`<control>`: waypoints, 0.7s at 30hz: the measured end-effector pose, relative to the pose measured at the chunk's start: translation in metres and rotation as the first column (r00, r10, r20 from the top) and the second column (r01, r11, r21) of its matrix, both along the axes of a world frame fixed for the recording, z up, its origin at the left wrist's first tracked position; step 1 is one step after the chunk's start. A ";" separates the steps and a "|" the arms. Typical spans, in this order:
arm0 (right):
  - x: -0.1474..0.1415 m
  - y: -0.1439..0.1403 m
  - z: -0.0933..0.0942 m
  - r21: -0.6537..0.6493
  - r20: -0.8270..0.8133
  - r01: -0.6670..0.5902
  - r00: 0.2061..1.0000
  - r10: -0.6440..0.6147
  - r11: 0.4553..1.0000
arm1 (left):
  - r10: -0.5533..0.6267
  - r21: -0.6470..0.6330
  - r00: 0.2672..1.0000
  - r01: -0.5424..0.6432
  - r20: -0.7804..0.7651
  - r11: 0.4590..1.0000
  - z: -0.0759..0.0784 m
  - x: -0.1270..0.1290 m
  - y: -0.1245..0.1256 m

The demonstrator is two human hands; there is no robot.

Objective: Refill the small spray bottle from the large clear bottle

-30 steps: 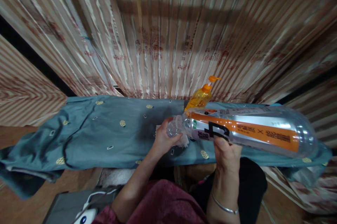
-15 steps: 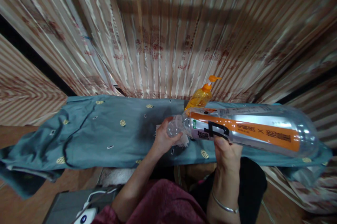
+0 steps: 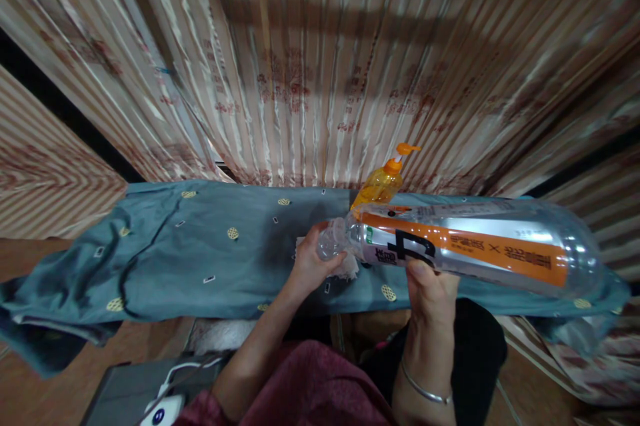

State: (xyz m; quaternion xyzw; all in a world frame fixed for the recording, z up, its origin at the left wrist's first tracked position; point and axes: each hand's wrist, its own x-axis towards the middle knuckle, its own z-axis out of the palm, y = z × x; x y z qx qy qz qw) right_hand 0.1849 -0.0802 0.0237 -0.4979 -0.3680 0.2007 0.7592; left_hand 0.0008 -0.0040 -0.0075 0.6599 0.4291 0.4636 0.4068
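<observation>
Right hand (image 3: 431, 289) grips big bottle (image 3: 480, 246); left hand (image 3: 313, 261) curls fingers round clear container (image 3: 331, 241) at big bottle's neck; wobble could misalign them, knock pump bottle (image 3: 377, 187) behind big bottle

Behind the desk (image 3: 165, 266) hangs a curtain (image 3: 300, 33). On the desk, a tissue (image 3: 349, 271) lies below the container (image 3: 330, 243) in the left hand (image 3: 311, 263); to its right is the drink bottle (image 3: 485, 249), its neck before the pump bottle (image 3: 379, 187).

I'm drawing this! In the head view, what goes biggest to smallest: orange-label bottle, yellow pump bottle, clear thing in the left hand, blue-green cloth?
Blue-green cloth
Orange-label bottle
Yellow pump bottle, partly hidden
Clear thing in the left hand, partly covered
</observation>
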 end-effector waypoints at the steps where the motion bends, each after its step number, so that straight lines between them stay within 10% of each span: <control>1: -0.001 0.000 0.001 0.003 -0.003 -0.003 1.000 0.003 1.000 | -0.001 0.001 1.000 0.001 0.004 1.000 0.000 0.000 0.000; 21: 0.001 -0.002 0.000 -0.017 0.006 -0.012 1.000 0.012 1.000 | -0.002 -0.006 1.000 0.002 0.018 1.000 0.002 0.000 -0.001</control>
